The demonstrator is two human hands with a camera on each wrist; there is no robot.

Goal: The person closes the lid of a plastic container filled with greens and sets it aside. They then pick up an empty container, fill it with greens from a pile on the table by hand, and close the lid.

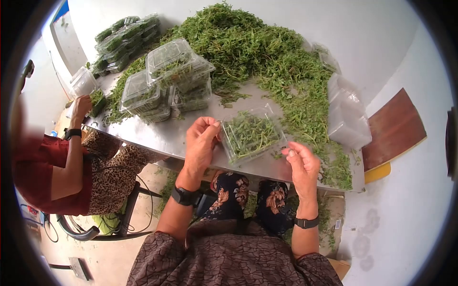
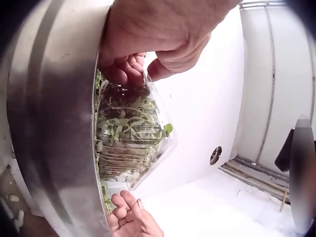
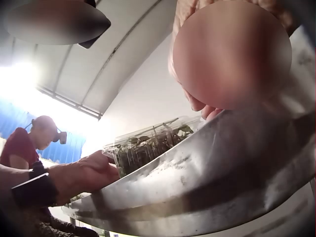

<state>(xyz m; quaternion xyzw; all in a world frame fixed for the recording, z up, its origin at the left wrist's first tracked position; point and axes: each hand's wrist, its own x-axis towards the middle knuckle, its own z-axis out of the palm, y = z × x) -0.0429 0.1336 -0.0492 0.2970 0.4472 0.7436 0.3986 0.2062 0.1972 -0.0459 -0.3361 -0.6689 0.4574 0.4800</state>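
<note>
In the head view, a clear plastic clamshell box point(image 1: 250, 133) filled with leafy green sprigs is at the table's front edge, its lid over the greens. My left hand point(image 1: 200, 143) pinches its left rim between thumb and fingers; the left wrist view shows the thumb point(image 2: 160, 70) on the outer side of the clear rim. At the opposite corner, my right hand point(image 1: 303, 167) has thumb and fingertips together right at the rim. Stems and leaves press against the box's ribbed wall, seen from the side in the right wrist view.
Filled clamshell boxes point(image 1: 143, 93) are stacked left of centre, with more point(image 1: 126, 43) behind. A large heap of greens point(image 1: 238, 43) covers the table's back and right. Nested clear containers point(image 1: 347, 112) stand at the right edge. Another person point(image 1: 52, 167) sits at the left, handling a box.
</note>
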